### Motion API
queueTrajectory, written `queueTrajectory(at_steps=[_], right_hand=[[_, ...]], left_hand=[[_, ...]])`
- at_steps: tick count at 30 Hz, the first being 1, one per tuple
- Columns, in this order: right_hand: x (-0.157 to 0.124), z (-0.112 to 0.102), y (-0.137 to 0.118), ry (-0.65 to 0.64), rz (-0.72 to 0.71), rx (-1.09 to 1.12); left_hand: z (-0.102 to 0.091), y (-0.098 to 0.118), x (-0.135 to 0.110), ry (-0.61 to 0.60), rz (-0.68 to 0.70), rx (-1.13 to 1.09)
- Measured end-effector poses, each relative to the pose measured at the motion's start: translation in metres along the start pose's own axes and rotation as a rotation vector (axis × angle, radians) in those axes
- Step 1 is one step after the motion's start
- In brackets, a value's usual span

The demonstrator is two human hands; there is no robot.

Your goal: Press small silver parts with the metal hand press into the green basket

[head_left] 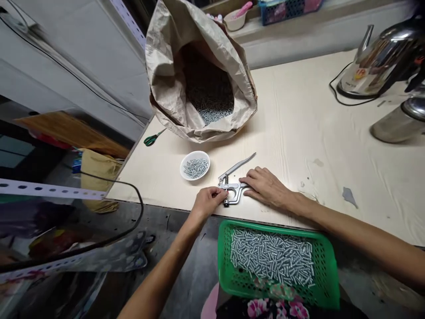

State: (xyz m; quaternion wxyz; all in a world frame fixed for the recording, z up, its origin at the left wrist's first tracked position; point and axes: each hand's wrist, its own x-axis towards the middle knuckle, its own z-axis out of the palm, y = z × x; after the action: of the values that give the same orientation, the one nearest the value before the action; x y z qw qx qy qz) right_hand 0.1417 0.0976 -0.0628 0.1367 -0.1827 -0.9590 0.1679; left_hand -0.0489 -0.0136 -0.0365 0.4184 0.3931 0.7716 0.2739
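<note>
A pair of silver snap-fastener pliers (236, 187) lies on the table near its front edge, its upper lever raised at an angle. My left hand (208, 201) is closed in a pinch at the jaw of the pliers; whatever is between the fingertips is hidden. With thumb and fingers, my right hand (264, 187) grips the end of the pliers' lower handle. Just beyond my left hand stands a white bowl (186, 173) of small silver screw-like pieces. A green basket (327, 270) full of similar pieces rests below, by my lap.
A large open sack (159, 75) with more metal pieces stands at the back of the table (292, 115). Green-handled scissors (151, 140) lie left of it. A kettle (381, 57) and a steel cup (395, 124) are at the right. A dark cable (133, 221) hangs at left.
</note>
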Motion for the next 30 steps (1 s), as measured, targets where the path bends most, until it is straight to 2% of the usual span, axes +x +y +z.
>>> queueTrajectory(at_steps=[6,9,15,21,23,27,30], right_hand=[[0.003,0.014,0.003,0.023,0.012,-0.04],[0.001,0.016,0.003,0.035,0.01,-0.079],[-0.002,0.016,0.004,0.035,-0.023,-0.124],[-0.007,0.016,0.001,0.093,-0.066,-0.203],[-0.007,0.016,0.0,0.095,-0.06,-0.213],[-0.006,0.018,0.002,0.069,-0.05,-0.169],[-0.005,0.019,0.003,0.065,-0.039,-0.131]], left_hand=[[-0.011,0.011,0.006,-0.167,-0.092,0.093],[-0.012,0.014,0.008,-0.199,-0.147,0.077],[-0.012,0.02,0.007,-0.202,-0.199,0.06],[-0.006,0.025,-0.003,-0.113,-0.14,0.211],[-0.004,0.026,-0.005,-0.096,-0.176,0.158],[-0.003,0.029,-0.002,-0.159,-0.375,-0.044],[-0.003,0.03,0.002,-0.166,-0.437,-0.105]])
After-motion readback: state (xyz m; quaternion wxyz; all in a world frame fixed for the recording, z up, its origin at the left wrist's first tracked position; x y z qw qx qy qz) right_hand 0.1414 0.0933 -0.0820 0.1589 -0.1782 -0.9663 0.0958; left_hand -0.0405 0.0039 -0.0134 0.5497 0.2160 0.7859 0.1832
